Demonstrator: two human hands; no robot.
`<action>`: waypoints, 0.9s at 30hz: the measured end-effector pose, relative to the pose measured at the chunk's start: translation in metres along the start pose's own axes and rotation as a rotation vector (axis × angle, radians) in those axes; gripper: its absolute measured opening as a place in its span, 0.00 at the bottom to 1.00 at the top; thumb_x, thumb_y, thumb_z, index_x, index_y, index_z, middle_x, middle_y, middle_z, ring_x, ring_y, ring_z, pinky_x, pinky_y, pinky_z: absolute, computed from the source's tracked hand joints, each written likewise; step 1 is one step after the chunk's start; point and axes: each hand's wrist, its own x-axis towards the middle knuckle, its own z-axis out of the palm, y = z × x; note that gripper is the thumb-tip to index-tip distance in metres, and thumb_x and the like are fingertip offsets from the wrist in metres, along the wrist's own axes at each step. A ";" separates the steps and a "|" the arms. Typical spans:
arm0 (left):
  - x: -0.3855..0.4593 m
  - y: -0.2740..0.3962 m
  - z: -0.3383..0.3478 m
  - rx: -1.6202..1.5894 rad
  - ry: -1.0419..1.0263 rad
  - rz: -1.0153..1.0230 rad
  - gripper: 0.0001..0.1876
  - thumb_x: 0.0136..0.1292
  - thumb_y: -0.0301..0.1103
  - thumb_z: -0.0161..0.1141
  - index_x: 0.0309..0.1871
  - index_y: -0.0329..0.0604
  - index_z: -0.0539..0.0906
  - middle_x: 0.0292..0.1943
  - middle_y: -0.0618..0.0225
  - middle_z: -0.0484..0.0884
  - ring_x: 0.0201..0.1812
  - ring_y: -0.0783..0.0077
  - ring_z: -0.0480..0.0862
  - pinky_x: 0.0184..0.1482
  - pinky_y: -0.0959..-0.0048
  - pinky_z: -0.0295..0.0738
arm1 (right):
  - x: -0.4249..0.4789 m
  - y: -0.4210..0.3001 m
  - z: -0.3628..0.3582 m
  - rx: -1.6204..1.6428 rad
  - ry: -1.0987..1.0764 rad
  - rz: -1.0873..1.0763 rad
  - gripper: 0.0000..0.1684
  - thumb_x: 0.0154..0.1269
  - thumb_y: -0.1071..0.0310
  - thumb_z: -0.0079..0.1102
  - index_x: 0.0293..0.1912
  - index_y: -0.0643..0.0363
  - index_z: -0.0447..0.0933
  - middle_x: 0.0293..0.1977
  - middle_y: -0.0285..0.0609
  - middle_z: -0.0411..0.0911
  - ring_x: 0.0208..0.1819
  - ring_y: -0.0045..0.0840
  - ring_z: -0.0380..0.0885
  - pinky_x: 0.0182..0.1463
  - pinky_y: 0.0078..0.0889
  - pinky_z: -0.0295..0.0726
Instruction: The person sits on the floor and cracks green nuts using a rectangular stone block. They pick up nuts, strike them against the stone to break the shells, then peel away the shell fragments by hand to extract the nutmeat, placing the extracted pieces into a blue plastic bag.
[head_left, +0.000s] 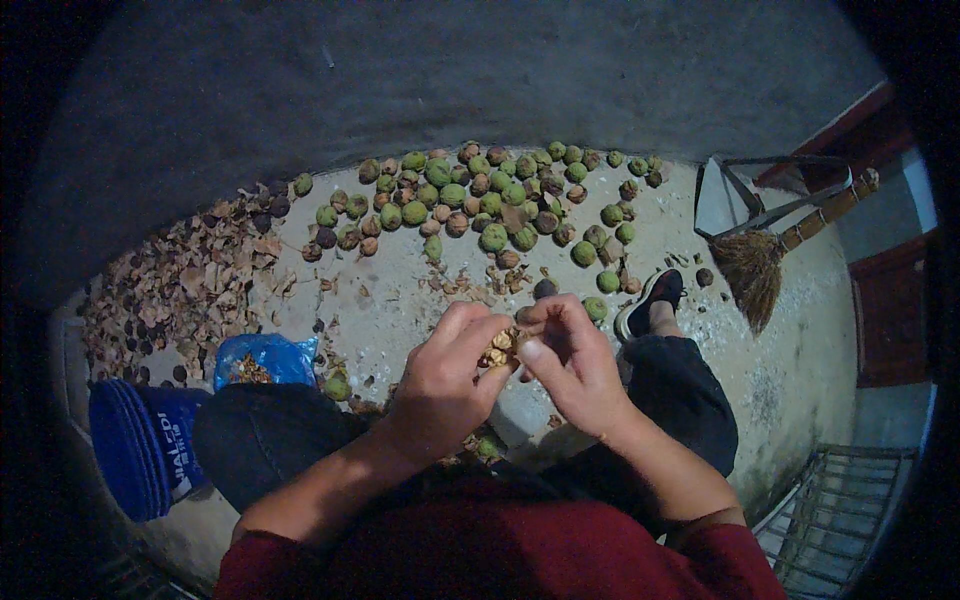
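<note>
Between my hands, over the concrete floor, is a cracked walnut (497, 351) with its pale, lumpy kernel exposed. My left hand (442, 382) grips it from the left with thumb and fingers. From the right, the thumb and fingertips of my right hand (581, 367) pinch at its edge; the exact contact is partly hidden by the fingers. Below the hands lies a pale stone block (525, 416), partly covered by my arms and legs. A walnut in green husk (487, 448) sits between my legs, among husk scraps.
Many green and brown walnuts (452, 196) spread along the wall. Dry leaves (217, 274) pile up at left. Beside my left knee are a blue plastic bag (292, 358) holding brownish bits and a blue bucket (161, 435). A broom (750, 270) leans by a dustpan (716, 206) at right.
</note>
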 end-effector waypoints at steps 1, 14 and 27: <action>0.000 0.001 0.000 -0.009 0.012 0.006 0.19 0.48 0.18 0.63 0.46 0.36 0.77 0.42 0.59 0.75 0.33 0.69 0.78 0.31 0.77 0.75 | 0.000 -0.002 -0.002 -0.165 0.008 -0.039 0.13 0.62 0.64 0.57 0.37 0.63 0.67 0.24 0.43 0.72 0.25 0.28 0.74 0.32 0.30 0.74; -0.003 0.007 -0.001 -0.036 0.003 0.119 0.22 0.45 0.18 0.64 0.47 0.35 0.76 0.41 0.55 0.76 0.41 0.53 0.80 0.41 0.66 0.77 | -0.008 0.004 0.001 -0.117 -0.040 -0.112 0.11 0.66 0.65 0.47 0.33 0.63 0.68 0.21 0.55 0.69 0.25 0.51 0.72 0.28 0.41 0.70; -0.004 0.016 -0.006 -0.909 -0.149 -0.569 0.14 0.66 0.34 0.51 0.51 0.39 0.69 0.39 0.64 0.75 0.39 0.74 0.75 0.41 0.74 0.72 | -0.004 0.009 0.002 -0.559 0.107 -0.532 0.11 0.53 0.69 0.58 0.36 0.62 0.71 0.26 0.46 0.70 0.25 0.40 0.74 0.27 0.37 0.74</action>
